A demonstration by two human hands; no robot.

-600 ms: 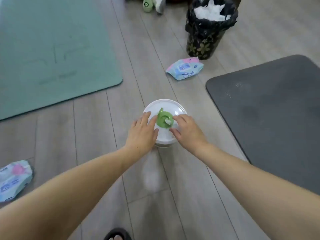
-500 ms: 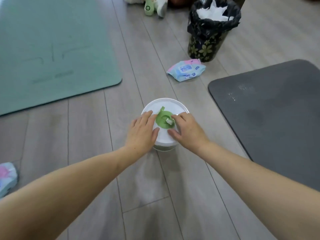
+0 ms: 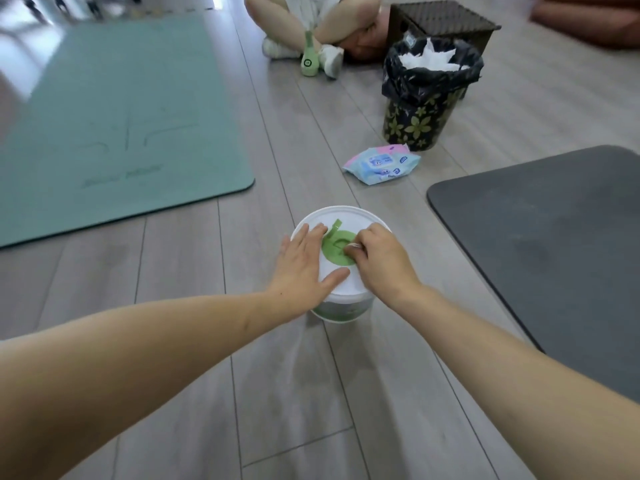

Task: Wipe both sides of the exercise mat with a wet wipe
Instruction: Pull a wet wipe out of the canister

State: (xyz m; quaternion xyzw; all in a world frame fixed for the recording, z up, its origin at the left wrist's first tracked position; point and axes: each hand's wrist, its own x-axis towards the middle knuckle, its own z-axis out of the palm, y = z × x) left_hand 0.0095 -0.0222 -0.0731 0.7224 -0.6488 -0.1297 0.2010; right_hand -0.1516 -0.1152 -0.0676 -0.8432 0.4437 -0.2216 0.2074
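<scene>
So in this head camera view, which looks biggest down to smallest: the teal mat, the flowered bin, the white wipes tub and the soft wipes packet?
1. Teal mat
2. Flowered bin
3. White wipes tub, nearer the camera, so its place against the bin is unsure
4. Soft wipes packet

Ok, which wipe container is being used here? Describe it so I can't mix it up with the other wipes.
Look at the strip of wood floor between the teal mat and the dark grey mat. The wipe tub stands there, under both hands. Unlike the flat blue-and-pink soft pack lying near the flowered bin, it is a round white tub with a green dispenser cap.
</scene>
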